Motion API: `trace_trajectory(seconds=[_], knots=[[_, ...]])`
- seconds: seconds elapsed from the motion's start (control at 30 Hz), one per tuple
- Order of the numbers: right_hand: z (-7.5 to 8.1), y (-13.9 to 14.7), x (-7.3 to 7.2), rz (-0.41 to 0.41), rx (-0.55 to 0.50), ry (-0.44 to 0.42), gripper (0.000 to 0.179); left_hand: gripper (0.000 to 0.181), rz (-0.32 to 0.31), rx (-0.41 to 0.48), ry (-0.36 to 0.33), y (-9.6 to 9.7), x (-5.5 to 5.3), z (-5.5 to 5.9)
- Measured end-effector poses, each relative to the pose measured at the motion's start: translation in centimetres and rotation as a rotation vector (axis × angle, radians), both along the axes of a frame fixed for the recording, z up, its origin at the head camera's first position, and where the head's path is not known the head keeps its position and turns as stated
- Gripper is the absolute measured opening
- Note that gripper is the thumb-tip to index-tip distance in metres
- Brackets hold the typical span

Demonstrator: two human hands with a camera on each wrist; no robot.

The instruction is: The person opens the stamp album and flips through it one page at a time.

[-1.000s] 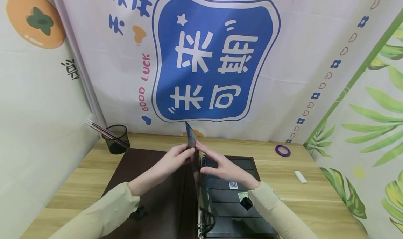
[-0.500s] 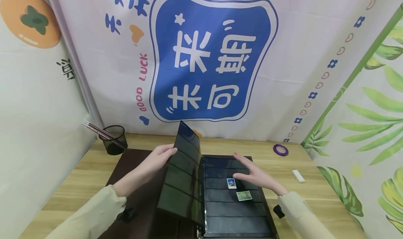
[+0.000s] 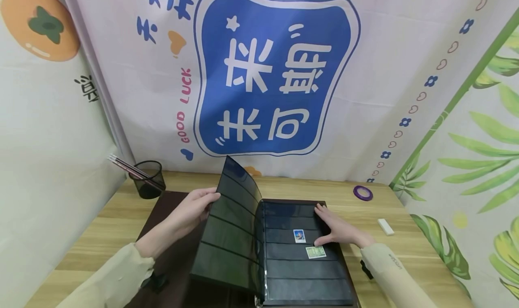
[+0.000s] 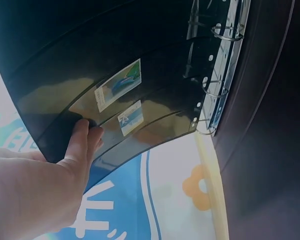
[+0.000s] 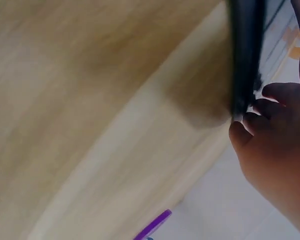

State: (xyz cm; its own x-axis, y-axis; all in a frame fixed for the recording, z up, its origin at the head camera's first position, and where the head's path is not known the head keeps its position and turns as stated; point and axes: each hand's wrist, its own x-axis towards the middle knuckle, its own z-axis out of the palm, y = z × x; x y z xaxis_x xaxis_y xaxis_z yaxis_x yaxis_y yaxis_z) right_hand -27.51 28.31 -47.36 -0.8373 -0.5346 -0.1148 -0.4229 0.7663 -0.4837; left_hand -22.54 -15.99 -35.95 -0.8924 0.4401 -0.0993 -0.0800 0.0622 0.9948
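A stamp album lies open on the table, with one black strip-pocket page [image 3: 231, 227] raised to the left of its rings [image 4: 227, 34]. My left hand [image 3: 193, 211] pinches that page at its outer edge. Two stamps show on its other side in the left wrist view, a larger one [image 4: 119, 85] and a smaller one [image 4: 131, 118]. On the flat page [image 3: 308, 290] at the right are a blue stamp [image 3: 299, 236] and a green stamp [image 3: 316, 252]. My right hand [image 3: 338, 227] rests at this page's outer edge, fingers spread, thumb near the green stamp.
A black mesh cup [image 3: 150, 182] with several pencils [image 3: 129, 167] stands at the back left. Right of the album lie a purple tape roll [image 3: 362, 193] and a white eraser [image 3: 385, 227]. A printed cloth [image 3: 377, 74] hangs behind the wooden table [image 3: 93, 231].
The raised page has swung left with my left hand, uncovering the flat page and its two stamps. My right hand has left the raised page and come down at the flat page's right edge.
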Motion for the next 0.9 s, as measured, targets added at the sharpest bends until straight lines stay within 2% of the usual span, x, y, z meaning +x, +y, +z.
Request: trace_trajectory(seconds=[0.13, 0.27, 0.4, 0.5, 0.67, 0.9], knots=[[-0.3, 0.3, -0.1, -0.007, 0.042, -0.017, 0.112, 0.047, 0.014, 0.001, -0.005, -0.1, 0.1, 0.2], [-0.4, 0.3, -0.1, -0.014, 0.038, -0.028, 0.111, 0.048, 0.04, -0.02, -0.001, -0.4, 0.1, 0.4], [-0.5, 0.3, -0.2, -0.011, 0.036, -0.023, 0.111, 0.049, 0.089, -0.027, -0.014, -1.0, -0.1, 0.3], [-0.5, 0.3, -0.1, -0.011, 0.035, -0.023, 0.111, 0.043, 0.122, -0.016, -0.025, -1.9, -0.4, 0.0], [-0.6, 0.4, -0.1, -0.009, 0.032, -0.022, 0.111, 0.036, 0.126, -0.035, -0.031, -4.1, -0.4, -1.4], [-0.7, 0.6, -0.1, -0.01, 0.027, -0.018, 0.111, 0.047, 0.127, -0.122, -0.062, -6.7, -0.1, -4.9]])
